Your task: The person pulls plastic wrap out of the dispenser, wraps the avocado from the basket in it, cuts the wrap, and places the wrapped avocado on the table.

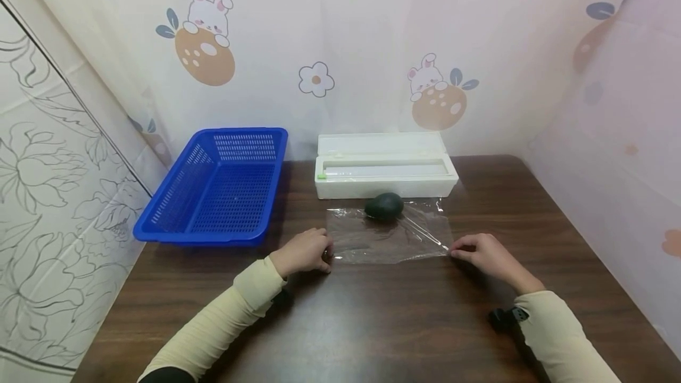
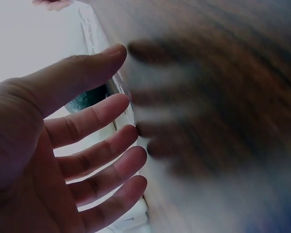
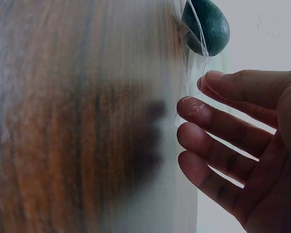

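Note:
A sheet of clear plastic wrap (image 1: 367, 247) lies on the table in front of a white wrap dispenser box (image 1: 385, 176). On the sheet's far part rests a dark green avocado (image 1: 385, 206), also seen beyond the hand in the right wrist view. My right hand (image 1: 486, 256) pinches the near right corner of the wrap between thumb and forefinger, its other fingers loosely spread. At the sheet's left edge is my left hand (image 1: 303, 252). The left wrist view shows that thumb and the fingers (image 2: 102, 150) apart and gently bent, fingertips right at the tabletop.
A blue plastic basket (image 1: 229, 188) with slotted sides stands at the back left of the brown wooden table (image 1: 383, 324). Behind it all hangs a pale curtain (image 1: 362, 28) printed with rabbits. The dispenser box has its lid raised, a roll showing inside.

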The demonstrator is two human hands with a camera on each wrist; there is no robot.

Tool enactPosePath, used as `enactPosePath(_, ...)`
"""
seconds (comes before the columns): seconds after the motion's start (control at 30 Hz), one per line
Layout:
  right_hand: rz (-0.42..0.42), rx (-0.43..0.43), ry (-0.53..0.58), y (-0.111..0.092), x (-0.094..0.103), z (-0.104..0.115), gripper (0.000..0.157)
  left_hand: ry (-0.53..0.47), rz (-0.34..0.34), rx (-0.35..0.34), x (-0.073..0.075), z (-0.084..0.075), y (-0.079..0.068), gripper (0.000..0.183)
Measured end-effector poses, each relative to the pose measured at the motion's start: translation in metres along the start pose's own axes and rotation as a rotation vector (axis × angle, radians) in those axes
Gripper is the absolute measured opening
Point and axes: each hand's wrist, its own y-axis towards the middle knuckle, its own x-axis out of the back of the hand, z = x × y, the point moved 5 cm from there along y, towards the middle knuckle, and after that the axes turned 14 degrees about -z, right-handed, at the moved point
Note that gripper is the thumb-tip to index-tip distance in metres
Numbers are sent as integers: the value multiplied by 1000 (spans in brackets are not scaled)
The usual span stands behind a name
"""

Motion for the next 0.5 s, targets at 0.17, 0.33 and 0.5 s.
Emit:
enactPosePath(0.17,-2,4,-10,0,0,-1,5,12,-43,-31,0,-2,0,20)
enactPosePath(0.33,9,-4,-6,-1,-1,-3,6,21,-92,-72,-2,-2,0,10)
enactPosePath(0.5,4,-10,-2,-2,-2,-5,6,25,-112,-82,0,-2,-1,5)
